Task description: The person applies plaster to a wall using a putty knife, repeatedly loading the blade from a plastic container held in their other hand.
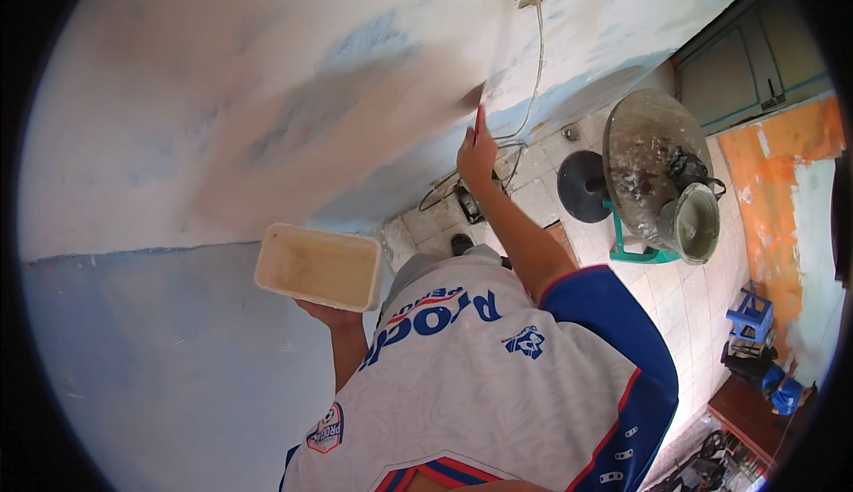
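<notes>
My left hand grips a cream rectangular plastic tub from below, close to the wall. The tub's inside looks pale and coated. My right hand is closed round the red handle of a putty knife. Its thin blade is up at the wall, which has white filler patches over blue paint. I cannot tell whether the blade presses on the surface or stands just off it.
A pale cable hangs down the wall, right of the knife. On the tiled floor stand a stained round table with a bucket, a blue stool and, far right, a person in blue. Green cupboard doors are behind.
</notes>
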Motion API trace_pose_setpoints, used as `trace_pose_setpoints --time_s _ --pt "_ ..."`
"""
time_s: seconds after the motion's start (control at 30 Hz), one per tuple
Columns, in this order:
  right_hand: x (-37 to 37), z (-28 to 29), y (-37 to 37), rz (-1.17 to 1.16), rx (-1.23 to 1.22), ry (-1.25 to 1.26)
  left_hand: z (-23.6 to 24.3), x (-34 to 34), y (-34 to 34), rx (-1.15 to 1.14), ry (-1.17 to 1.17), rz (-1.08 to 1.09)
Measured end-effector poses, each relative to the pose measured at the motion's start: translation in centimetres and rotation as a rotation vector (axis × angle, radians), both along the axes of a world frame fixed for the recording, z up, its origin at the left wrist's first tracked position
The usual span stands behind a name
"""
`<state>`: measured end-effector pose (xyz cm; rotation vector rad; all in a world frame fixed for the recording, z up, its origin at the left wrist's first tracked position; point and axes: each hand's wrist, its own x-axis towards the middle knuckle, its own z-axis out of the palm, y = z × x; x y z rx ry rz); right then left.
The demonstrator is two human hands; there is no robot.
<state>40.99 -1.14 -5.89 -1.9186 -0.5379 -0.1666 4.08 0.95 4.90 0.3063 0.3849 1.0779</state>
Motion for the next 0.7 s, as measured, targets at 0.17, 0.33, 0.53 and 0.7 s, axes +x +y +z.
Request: trace_pose_setpoints --time_s 0.17,0.33,0.53,0.7 --pt "1.1 -1.8 -2.6 -0.085 -0.005 0.166 0.1 1.3 0.9 0.015 0.072 -0.050" --pt "1.8 1.8 1.6 -0.119 0.110 0.053 0.0 0.9 1.9 0.022 0.101 -0.074" --pt "-2.0 -2.0 -0.2 -0.138 0.054 0.070 0.6 -0.4 3.2 0.033 0.120 -0.088" --pt "0.1 2.8 1.2 -0.236 0.061 0.421 -0.4 -1.9 4.2 0.043 0.134 -0.100"
